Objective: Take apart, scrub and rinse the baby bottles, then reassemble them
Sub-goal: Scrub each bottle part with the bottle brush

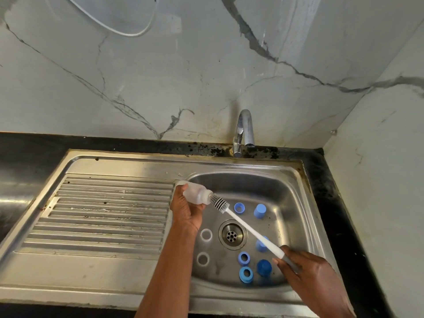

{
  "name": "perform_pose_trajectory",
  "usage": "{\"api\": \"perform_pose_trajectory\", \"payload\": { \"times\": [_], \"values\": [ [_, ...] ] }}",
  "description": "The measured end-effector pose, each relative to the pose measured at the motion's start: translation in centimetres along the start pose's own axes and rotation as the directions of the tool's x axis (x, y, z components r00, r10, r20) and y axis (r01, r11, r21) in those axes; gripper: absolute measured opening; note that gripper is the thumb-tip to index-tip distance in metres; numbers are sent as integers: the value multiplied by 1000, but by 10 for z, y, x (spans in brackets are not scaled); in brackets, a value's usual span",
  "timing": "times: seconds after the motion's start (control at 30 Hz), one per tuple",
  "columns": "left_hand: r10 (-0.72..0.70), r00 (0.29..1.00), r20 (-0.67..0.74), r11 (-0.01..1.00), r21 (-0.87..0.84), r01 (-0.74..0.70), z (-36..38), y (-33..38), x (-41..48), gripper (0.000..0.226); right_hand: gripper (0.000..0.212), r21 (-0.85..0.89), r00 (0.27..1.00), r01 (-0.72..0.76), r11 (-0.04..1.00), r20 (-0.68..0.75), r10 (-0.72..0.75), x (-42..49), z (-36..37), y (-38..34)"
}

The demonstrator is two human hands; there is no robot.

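My left hand (187, 211) grips a clear baby bottle (196, 192) on its side over the left edge of the sink basin, mouth pointing right. My right hand (307, 274) holds the grey handle of a white bottle brush (249, 228). Its bristled head (219, 202) sits just outside the bottle's mouth. On the basin floor lie blue collar rings (239, 207) (244, 258) (246, 274), blue caps (260, 211) (264, 267) (261, 244) and two clear rings (206, 235) (203, 258).
The steel sink (298, 203) has a drain (232, 235) at its middle and a ribbed draining board (103, 214) to the left. A chrome tap (244, 131) stands behind the basin, with no water running. Black counter and marble walls enclose the back and right.
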State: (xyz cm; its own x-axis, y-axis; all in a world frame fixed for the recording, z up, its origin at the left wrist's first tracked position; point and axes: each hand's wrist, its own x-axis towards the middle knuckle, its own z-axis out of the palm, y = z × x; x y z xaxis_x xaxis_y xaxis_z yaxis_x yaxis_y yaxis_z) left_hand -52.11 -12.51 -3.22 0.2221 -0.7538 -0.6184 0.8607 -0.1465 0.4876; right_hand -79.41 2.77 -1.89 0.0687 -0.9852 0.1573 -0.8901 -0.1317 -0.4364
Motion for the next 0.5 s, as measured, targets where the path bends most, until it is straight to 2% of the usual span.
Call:
{"api": "perform_pose_trajectory", "payload": {
  "times": [0.1,0.2,0.27,0.4,0.5],
  "values": [
    [60,991,-121,997,-35,-65,-3,3,10,55,30,66,998,-56,996,43,53,8,3,-5],
    [126,990,-59,989,81,-121,-5,5,6,31,10,170,983,-166,971,104,150,22,6,-15],
    [94,996,6,976,196,-93,-5,6,2,20,14,251,969,-233,939,146,201,34,10,-21],
    [-76,991,108,952,303,40,-2,7,-6,19,31,343,939,-336,877,198,282,59,21,-32],
    [-199,963,179,930,343,129,2,8,-15,24,41,396,939,-341,852,180,292,70,22,-35]
  ]
}}
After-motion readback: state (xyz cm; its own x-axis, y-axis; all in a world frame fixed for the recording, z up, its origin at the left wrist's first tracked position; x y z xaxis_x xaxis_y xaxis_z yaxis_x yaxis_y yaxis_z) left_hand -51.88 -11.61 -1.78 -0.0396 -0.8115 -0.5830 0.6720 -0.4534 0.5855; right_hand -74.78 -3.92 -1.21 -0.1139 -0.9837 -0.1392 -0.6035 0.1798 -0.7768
